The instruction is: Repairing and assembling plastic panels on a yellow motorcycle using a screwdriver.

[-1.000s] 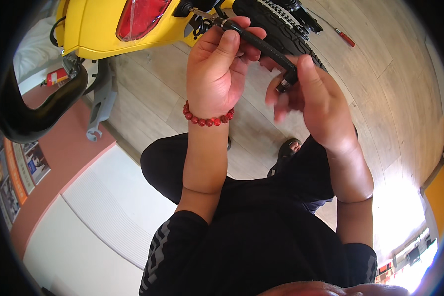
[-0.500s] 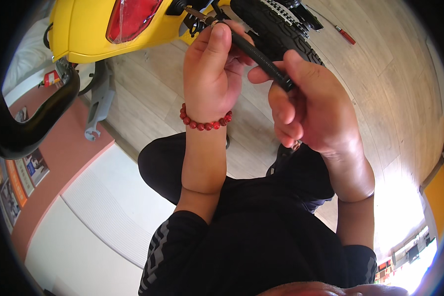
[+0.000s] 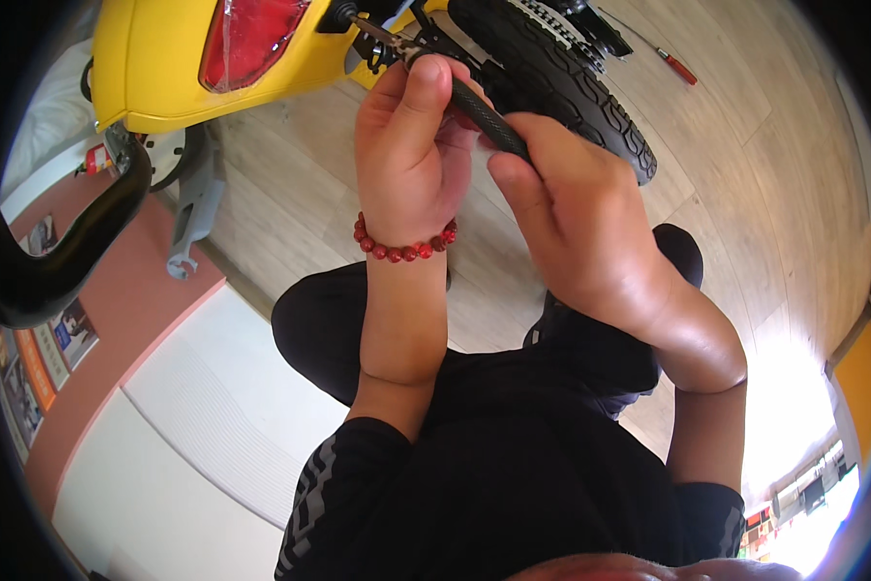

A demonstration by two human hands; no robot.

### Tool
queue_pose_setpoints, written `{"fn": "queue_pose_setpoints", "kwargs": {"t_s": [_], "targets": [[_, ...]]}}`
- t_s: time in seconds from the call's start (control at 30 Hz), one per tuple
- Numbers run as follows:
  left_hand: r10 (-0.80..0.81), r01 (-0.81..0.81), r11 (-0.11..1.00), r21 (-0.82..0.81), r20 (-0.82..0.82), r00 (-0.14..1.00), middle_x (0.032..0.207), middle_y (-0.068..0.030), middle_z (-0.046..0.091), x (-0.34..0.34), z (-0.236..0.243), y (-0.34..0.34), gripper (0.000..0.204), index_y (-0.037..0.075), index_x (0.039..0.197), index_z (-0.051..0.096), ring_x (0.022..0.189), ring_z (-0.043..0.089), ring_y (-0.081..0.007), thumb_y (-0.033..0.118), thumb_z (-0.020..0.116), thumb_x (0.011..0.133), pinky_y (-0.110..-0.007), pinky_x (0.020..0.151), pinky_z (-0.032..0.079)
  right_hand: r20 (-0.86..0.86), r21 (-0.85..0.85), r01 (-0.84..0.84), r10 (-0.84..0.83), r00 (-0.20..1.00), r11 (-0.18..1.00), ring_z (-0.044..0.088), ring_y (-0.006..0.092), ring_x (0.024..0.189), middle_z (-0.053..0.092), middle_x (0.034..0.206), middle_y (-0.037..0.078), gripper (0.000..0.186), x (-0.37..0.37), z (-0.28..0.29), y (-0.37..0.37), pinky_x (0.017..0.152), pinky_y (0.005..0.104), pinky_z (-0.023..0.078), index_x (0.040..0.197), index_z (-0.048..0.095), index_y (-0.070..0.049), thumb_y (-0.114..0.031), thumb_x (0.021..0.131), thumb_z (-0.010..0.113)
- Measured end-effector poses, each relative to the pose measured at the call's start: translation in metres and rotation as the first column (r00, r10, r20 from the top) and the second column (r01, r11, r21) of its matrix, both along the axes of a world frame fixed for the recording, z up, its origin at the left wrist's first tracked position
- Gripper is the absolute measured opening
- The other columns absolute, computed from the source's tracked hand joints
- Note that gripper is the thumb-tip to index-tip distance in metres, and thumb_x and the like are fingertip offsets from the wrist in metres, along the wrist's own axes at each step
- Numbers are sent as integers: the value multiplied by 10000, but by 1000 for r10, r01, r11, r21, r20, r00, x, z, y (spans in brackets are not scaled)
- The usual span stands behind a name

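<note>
A slim black rod (image 3: 493, 125) with a finely textured surface slants between my hands. My left hand (image 3: 413, 145), wearing a red bead bracelet (image 3: 408, 251), is closed round its upper part, thumb pressed along it. Closed over the lower end, my right hand (image 3: 585, 213) hides that end. Beyond my left fingers a thin metal piece (image 3: 377, 31) reaches to a black round mount (image 3: 338, 15) on a yellow vehicle body (image 3: 154, 68); whether it is one piece with the rod I cannot tell. Beside the mount is a red tail light (image 3: 251, 44).
A black treaded tyre (image 3: 561, 87) stands just beyond my hands, with a chain (image 3: 566, 29) alongside. On the wooden floor (image 3: 735, 174) at the right lies a screwdriver (image 3: 679, 69) with a red handle. At left are a black curved bar (image 3: 77, 242) and a grey bracket (image 3: 198, 213).
My right hand has turned over and moved up, its fingers closing round the rod's lower end, which was visible before. My left hand keeps its grip, nearly unmoved.
</note>
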State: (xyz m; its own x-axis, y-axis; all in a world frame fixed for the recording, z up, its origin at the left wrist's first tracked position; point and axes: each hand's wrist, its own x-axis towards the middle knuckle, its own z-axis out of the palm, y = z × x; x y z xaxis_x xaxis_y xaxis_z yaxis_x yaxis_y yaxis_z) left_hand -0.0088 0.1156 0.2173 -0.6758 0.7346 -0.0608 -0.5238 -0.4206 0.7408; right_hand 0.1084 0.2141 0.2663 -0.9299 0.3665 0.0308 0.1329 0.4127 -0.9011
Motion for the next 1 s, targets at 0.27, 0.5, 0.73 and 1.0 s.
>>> {"fn": "queue_pose_setpoints", "kwargs": {"t_s": [0.27,0.5,0.73,1.0], "targets": [[-27,27,1000,5,47,999,904,-110,635,0,6,2,285,-13,1076,561,801,599,-149,223,476,940,-264,709,457,72,-997,71,40,997,36,360,70,472,462,638,2,392,0,1,5,449,232,332,1081,514,23,-320,973,360],[57,-55,998,-39,62,996,855,-96,642,-2,4,1,241,-23,1022,587,782,611,-149,184,516,920,-252,703,455,-111,496,67,-14,994,866,511,199,609,484,707,58,516,-2,-7,-1,558,308,422,1152,494,-16,-170,701,693],[48,-43,996,-79,58,997,825,-90,641,1,3,0,204,-7,971,604,719,586,-130,173,525,915,-242,678,445,-42,850,70,-66,997,522,449,129,462,399,571,-10,239,-9,-24,-6,429,271,362,938,542,-49,-144,736,626],[75,-63,992,-112,105,992,800,-78,641,4,6,1,191,3,932,613,666,573,-108,185,568,894,-226,637,446,-77,809,51,19,997,586,461,149,406,412,513,7,122,-8,-22,0,397,278,380,819,506,-45,-57,715,568]]}}
